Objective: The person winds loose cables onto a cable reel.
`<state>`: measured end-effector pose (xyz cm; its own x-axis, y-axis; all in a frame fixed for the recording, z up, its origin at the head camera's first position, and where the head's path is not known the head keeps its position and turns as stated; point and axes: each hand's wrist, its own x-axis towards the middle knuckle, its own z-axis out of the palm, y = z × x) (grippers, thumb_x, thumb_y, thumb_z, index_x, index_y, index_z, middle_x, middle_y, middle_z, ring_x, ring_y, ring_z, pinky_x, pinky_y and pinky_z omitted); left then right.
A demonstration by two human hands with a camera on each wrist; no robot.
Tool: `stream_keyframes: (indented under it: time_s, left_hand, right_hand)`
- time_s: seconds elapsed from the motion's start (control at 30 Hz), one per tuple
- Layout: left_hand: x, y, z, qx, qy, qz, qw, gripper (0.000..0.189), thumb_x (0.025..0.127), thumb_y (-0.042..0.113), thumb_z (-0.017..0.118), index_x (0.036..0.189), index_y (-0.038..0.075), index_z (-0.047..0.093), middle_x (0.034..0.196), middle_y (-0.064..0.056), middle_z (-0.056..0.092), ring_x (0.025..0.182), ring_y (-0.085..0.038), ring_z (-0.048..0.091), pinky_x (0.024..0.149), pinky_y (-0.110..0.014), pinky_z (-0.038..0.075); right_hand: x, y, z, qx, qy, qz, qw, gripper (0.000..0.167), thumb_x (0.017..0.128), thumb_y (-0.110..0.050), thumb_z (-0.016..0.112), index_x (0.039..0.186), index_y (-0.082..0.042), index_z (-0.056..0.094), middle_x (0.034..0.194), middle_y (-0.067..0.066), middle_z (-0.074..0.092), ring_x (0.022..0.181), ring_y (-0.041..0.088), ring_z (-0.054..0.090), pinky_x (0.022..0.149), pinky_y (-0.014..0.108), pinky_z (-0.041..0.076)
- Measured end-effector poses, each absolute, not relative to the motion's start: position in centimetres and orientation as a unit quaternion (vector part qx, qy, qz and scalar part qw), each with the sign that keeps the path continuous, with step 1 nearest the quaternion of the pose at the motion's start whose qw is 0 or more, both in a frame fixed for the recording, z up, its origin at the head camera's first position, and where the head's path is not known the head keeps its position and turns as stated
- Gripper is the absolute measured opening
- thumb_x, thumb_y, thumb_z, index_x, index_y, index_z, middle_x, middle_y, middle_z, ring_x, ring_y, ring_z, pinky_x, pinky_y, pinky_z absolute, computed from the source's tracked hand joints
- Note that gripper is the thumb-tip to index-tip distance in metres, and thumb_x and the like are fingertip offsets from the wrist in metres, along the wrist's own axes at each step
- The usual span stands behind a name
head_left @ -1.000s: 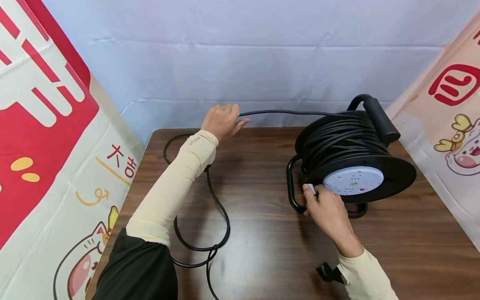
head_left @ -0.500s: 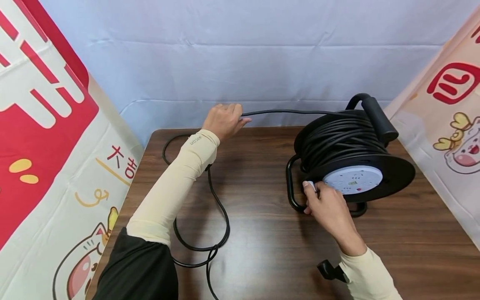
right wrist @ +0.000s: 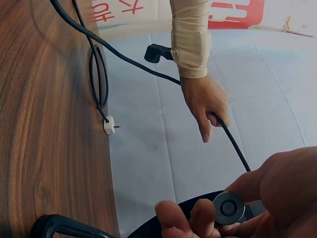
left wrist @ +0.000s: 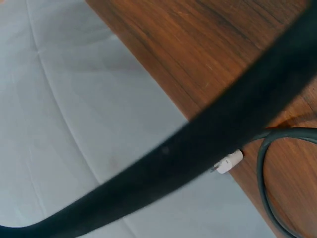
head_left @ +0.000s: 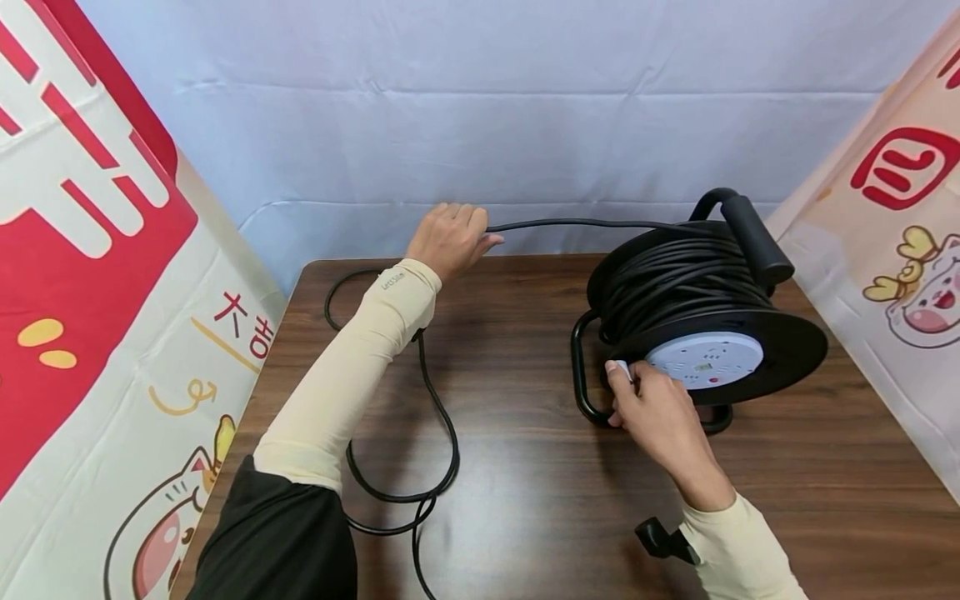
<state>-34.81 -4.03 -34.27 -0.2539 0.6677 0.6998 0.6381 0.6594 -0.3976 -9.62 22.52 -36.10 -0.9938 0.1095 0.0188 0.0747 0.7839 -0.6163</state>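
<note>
Head view: black round plastic cable reel (head_left: pixel 795 352) stands on brown wood-grain tabletop (head_left: pixel 517 383). Left of reel, fingers of left hand (head_left: pixel 448 240) grip black rubbery cable (head_left: pixel 577 222); at reel's near face, fingers of right hand (head_left: pixel 663 417) pinch small grey cylindrical knob (right wrist: pixel 229 207). Judged: reel heavy, rigid, best lifted by black cylindrical top handle (head_left: pixel 756 240); cable flexible, springy.

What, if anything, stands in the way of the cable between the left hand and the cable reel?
Nothing visible does: the black cable runs unobstructed from the left hand to the cable reel. The right hand, gripping the round knob at the reel's near side, sits clear of that span.
</note>
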Motion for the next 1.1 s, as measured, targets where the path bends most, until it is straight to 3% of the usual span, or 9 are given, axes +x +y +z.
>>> stream_keyframes:
  time_s: [0.1,0.33,0.47,0.6,0.87,1.1]
  left_hand:
    - [-34.8,-4.1,-34.3,-0.414,-0.791,0.018,0.450,0.048,0.105,0.045,0.051,0.079,0.005,0.047,0.064,-0.005,0.044,0.053,-0.021,0.044,0.054,-0.034,0.039]
    - [-34.9,-4.2,-34.6,-0.413,-0.793,0.018,0.448,0.054,0.110,0.047,0.030,0.079,0.005,0.046,0.065,-0.005,0.043,0.053,-0.021,0.043,0.055,-0.035,0.040]
    - [-35.0,-4.2,-34.7,-0.415,-0.788,0.011,0.455,0.048,0.107,0.043,0.047,0.078,0.006,0.045,0.064,-0.004,0.039,0.052,-0.020,0.039,0.054,-0.035,0.039]
    - [-35.2,-4.1,-34.8,-0.413,-0.785,0.007,0.462,0.045,0.096,0.037,0.070,0.077,0.006,0.044,0.063,-0.004,0.038,0.051,-0.019,0.038,0.053,-0.034,0.038]
    - [-35.2,-4.0,-34.7,-0.398,-0.799,0.017,0.451,0.038,0.101,0.030,0.065,0.077,0.004,0.049,0.063,-0.006,0.050,0.054,-0.022,0.053,0.054,-0.035,0.045]
    - [-35.2,-4.2,-34.5,-0.391,-0.806,0.032,0.444,0.039,0.099,0.032,0.068,0.078,0.004,0.051,0.065,-0.007,0.054,0.054,-0.020,0.053,0.053,-0.032,0.042]
  right_hand:
    - [-9.6,22.6,-36.1,-0.050,-0.944,0.326,0.024,0.052,0.108,-0.049,0.038,0.086,-0.008,0.062,0.061,-0.005,0.066,0.063,0.013,0.062,0.057,0.034,0.044]
    - [-9.6,22.6,-36.0,-0.054,-0.941,0.333,0.023,0.052,0.107,-0.049,0.039,0.085,-0.008,0.063,0.061,-0.005,0.066,0.062,0.012,0.063,0.056,0.034,0.044]
    - [-9.6,22.6,-35.7,-0.054,-0.939,0.338,0.025,0.053,0.107,-0.050,0.040,0.085,-0.007,0.063,0.061,-0.004,0.066,0.060,0.012,0.063,0.055,0.034,0.044]
    - [-9.6,22.7,-35.3,-0.051,-0.940,0.337,0.032,0.054,0.107,-0.051,0.039,0.084,-0.008,0.063,0.061,-0.004,0.066,0.060,0.013,0.062,0.055,0.033,0.044]
    - [-9.5,22.8,-34.6,-0.050,-0.938,0.341,0.045,0.054,0.107,-0.050,0.040,0.081,-0.009,0.062,0.061,-0.004,0.066,0.059,0.013,0.063,0.053,0.032,0.044]
    - [-9.5,23.0,-34.0,-0.052,-0.935,0.348,0.036,0.056,0.107,-0.052,0.039,0.082,-0.007,0.061,0.063,-0.001,0.067,0.063,0.021,0.067,0.054,0.033,0.047]
